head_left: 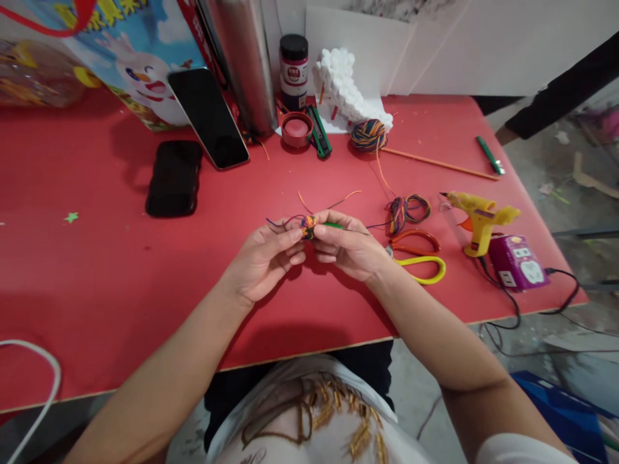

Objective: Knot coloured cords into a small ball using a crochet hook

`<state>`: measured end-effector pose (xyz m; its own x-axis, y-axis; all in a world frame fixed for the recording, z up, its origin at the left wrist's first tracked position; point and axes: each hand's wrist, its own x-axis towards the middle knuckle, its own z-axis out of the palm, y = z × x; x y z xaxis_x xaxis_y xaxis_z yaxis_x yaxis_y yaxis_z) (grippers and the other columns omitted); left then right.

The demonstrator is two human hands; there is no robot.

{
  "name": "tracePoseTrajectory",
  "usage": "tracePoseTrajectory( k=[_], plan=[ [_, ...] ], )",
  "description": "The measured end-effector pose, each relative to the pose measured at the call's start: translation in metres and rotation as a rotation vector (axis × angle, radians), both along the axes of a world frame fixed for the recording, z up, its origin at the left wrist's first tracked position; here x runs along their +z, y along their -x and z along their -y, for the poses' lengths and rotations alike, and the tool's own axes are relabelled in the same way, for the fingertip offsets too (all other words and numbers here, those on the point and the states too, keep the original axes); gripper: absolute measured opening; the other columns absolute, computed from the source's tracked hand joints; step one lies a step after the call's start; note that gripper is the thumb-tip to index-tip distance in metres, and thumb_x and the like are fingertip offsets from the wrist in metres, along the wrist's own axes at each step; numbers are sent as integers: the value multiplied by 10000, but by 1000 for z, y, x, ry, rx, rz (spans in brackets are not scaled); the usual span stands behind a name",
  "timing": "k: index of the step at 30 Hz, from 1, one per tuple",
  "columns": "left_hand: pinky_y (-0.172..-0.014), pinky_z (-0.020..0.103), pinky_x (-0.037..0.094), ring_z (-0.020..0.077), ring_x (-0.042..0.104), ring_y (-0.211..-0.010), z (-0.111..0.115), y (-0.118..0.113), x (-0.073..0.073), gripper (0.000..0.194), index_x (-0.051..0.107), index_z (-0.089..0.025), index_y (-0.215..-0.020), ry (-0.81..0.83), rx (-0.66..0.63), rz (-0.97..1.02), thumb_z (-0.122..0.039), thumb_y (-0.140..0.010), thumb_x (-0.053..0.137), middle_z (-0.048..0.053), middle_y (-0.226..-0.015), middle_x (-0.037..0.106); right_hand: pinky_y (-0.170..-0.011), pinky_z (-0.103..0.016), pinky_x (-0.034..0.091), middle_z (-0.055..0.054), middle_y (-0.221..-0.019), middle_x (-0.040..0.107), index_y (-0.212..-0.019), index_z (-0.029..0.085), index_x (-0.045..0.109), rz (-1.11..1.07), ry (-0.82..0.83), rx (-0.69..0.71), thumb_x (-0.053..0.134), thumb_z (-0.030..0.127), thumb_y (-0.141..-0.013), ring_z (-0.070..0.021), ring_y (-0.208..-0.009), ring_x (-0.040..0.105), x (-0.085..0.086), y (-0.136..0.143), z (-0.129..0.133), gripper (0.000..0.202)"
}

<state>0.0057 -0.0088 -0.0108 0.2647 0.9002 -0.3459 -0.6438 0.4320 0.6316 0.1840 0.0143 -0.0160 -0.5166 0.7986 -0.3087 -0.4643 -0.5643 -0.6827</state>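
Observation:
Pinched between the fingertips of my left hand [265, 256] is a small multicoloured crochet piece [308, 227] in orange, yellow and dark yarn. My right hand [352, 250] is closed beside it, with a green crochet hook [334, 225] in its grip and thumb and fingertips touching the piece. Fingers hide much of the hook. Loose yarn ends stick out behind the hands. A dark strand runs right from my right hand to a small yarn bundle [398, 215]. Scissors [438, 274] with red and yellow handles lie by my right wrist.
Behind are a yarn ball [368, 135], a wooden stick [440, 162], green cutter [319, 132], red lid [296, 129], jar [293, 74], steel flask [246, 64] and leaning phone [209, 118]. A yellow glue gun [481, 222] and purple socket block [518, 263] stand near the table's right edge.

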Motion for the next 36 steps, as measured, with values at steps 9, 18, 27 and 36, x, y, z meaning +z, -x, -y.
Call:
tracePoseTrajectory(
  k=[9,18,27,36],
  plan=[
    [-479,170,442,71,566,-607,-2,2,-2,300,809,-103,-856,59,-5,-25,-240,-681,1011,24,-760,683,-494,-180,264,81,-653,576,-815,179,634,108,-36,-19,995,243,-665,-23,-511,386,-3,3,0,396],
    [-466,161,404,60,495,-591,0,3,1,271,782,-88,-802,117,-86,-1,-192,-677,998,0,-694,592,-482,-166,283,59,-670,597,-803,166,661,144,-89,28,1002,264,-649,-36,-531,437,-5,0,-2,386],
    [-512,187,475,49,455,-565,-1,4,1,323,758,-81,-800,150,-99,73,-245,-694,1015,-10,-686,574,-475,-176,243,51,-665,651,-830,165,636,145,-42,20,1007,274,-641,-20,-488,393,-2,0,-3,430],
    [-500,167,449,49,472,-560,-2,6,2,297,753,-76,-829,148,-100,98,-209,-720,995,-12,-688,561,-486,-189,178,110,-571,477,-827,180,624,33,10,57,961,297,-728,-17,-477,280,0,-2,-4,370]
  ],
)
